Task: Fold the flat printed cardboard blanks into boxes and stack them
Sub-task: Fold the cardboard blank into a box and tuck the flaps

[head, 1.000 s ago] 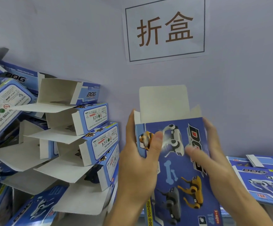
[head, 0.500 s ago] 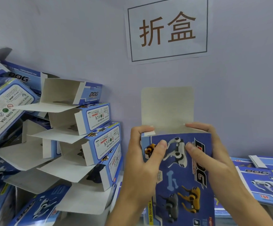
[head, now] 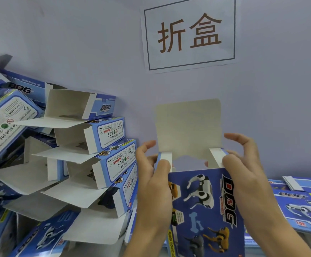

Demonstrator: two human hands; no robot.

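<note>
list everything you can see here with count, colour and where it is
box being folded: one, blue with dog pictures, centre, top end open with its pale lid flap standing up
folded boxes: a leaning stack, several, blue and white, flaps open, on the left
flat blanks: a few, exact count unclear, blue, lower right
paper sign: one, white with brown characters, on the wall
wall: pale lilac, behind everything
left hand: pinches the box's left side flap
right hand: pinches the right side flap
</note>
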